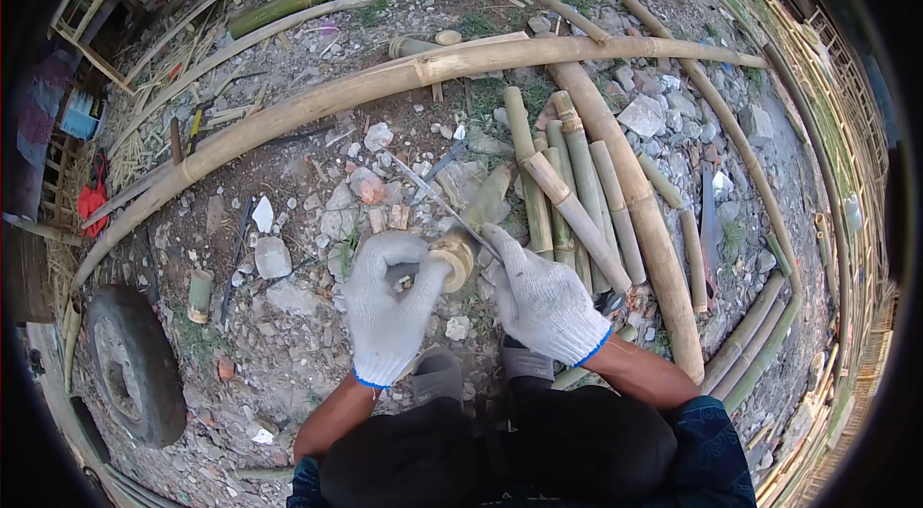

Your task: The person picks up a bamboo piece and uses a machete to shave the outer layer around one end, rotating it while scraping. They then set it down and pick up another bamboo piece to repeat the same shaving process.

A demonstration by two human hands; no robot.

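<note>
Both my hands wear white knit gloves with blue cuffs. My left hand (391,301) is closed around the near end of a short bamboo piece (488,196), its thumb beside the cut rim. The piece slants away from me, its hollow end facing me. In my right hand (550,301) is the near end of a thin metal blade (423,186), held between thumb and fingers. The blade runs diagonally up and left across the bamboo piece. Whether its edge touches the bamboo cannot be made out.
Cut bamboo lengths (577,191) lie piled to the right of my hands. A long bamboo pole (336,97) crosses the ground in front. At the left stands a tire (135,364). Rubble and stones (272,258) cover the ground. A short bamboo piece (200,297) lies left.
</note>
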